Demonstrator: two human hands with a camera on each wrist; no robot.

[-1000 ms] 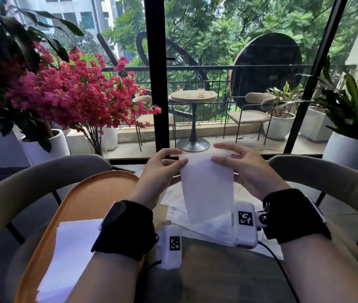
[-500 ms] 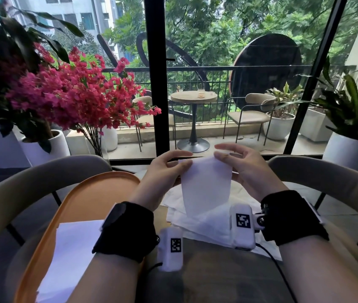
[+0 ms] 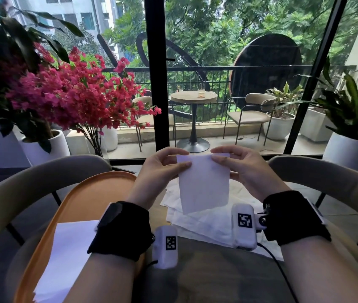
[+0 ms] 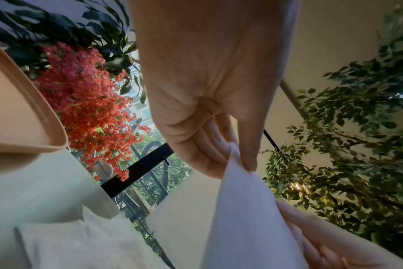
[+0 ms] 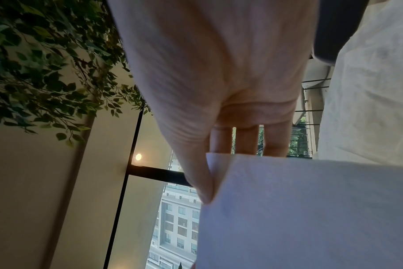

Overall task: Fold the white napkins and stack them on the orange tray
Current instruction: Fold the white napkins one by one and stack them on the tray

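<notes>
A white napkin hangs in the air over the table, folded into a rectangle. My left hand pinches its top left corner between thumb and fingers. My right hand pinches the top right corner the same way. The left wrist view shows the napkin under my left hand's thumb. In the right wrist view the napkin is held by my right hand. A folded napkin lies on the orange tray at the left. Several unfolded napkins lie in a pile below my hands.
Beige chair backs curve at left and right of the table. A pot with pink flowers stands at the far left, a green plant at the far right. Beyond the glass door frame is a balcony.
The hanging napkin has become shorter, its lower part brought up. Both hands stay at its top corners and have shifted slightly toward me.
</notes>
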